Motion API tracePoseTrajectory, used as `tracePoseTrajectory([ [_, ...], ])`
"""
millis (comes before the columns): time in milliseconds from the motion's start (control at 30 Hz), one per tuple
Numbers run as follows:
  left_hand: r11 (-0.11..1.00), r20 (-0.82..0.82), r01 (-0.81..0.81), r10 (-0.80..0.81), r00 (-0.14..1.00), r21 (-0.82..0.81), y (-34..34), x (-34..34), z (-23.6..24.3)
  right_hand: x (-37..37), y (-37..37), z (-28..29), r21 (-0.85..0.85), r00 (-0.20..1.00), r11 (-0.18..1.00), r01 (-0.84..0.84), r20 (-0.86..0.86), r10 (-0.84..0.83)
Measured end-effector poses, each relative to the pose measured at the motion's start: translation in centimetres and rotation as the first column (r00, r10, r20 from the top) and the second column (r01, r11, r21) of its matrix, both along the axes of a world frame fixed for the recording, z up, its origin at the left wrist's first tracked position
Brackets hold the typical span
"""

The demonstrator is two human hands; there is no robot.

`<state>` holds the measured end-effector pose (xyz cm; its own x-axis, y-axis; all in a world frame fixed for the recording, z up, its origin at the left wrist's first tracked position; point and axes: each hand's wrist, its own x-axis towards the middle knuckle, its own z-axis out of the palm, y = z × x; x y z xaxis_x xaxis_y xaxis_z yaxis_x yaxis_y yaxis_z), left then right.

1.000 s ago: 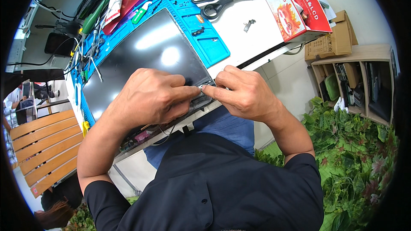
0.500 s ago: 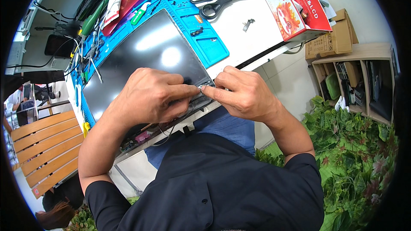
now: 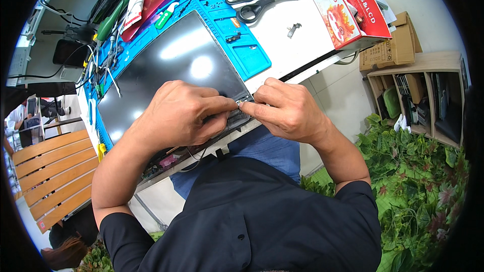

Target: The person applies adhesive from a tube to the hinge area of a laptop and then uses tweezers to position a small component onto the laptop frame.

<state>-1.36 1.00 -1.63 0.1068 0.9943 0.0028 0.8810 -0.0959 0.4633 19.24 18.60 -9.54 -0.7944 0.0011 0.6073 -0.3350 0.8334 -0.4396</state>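
Note:
A dark laptop screen panel [image 3: 166, 65] lies face up on a blue repair mat [image 3: 254, 60], with bright light reflected in it. At its near right corner, a tiny silvery metal piece [image 3: 239, 104] shows between my two index fingertips. My left hand [image 3: 186, 113] bends over the panel's near edge, fingers closed and its index fingertip on that piece. From the right, my right hand [image 3: 290, 108] is curled, its index fingertip meeting the left one there. Its thumb is largely hidden. The exact kind of the metal piece is too small to make out.
Black-handled scissors [image 3: 257, 5] and a small metal bracket [image 3: 294, 30] lie on the white table beyond. A red and white box [image 3: 335, 17] stands at the far right. Tangled cables [image 3: 93, 73] and a green-handled tool [image 3: 112, 20] crowd the left side.
My left fingers have shifted very slightly at the panel's corner, and the panel and mat sit a touch farther right. Both hands stay at the same spot.

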Motion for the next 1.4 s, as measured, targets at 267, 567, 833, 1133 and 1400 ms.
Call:
tracePoseTrajectory([
  [267, 0.999, -0.047, 0.027, -0.028, 0.999, -0.017, 0.4, 0.0, 0.2, -0.1, 0.0, -0.1, -0.004, 1.0, 1.0, 0.002, 0.005, -0.002],
  [567, 0.997, -0.019, 0.052, -0.053, 0.998, -0.048, 0.4, -0.9, 0.3, -0.4, 0.2, -0.3, -0.074, 1.0, 0.997, -0.003, -0.026, 0.001],
  [833, 0.996, 0.006, 0.092, -0.092, 0.996, 0.0, 0.5, -1.3, 0.1, -0.3, 0.2, -0.2, -0.023, 1.0, 1.0, -0.018, -0.016, 0.018],
  [1133, 0.99, 0.189, 0.0, 0.026, 0.982, -0.138, 0.7, -1.5, 0.2, -0.4, 0.5, 0.7, 0.04, 0.997, 0.998, -0.053, 0.061, 0.05],
  [1400, 0.946, 0.314, -0.028, 0.135, 0.94, -0.323, 1.2, -1.7, 1.1, -0.5, 0.6, 0.3, -0.021, 0.996, 0.998, -0.067, 0.053, 0.068],
])
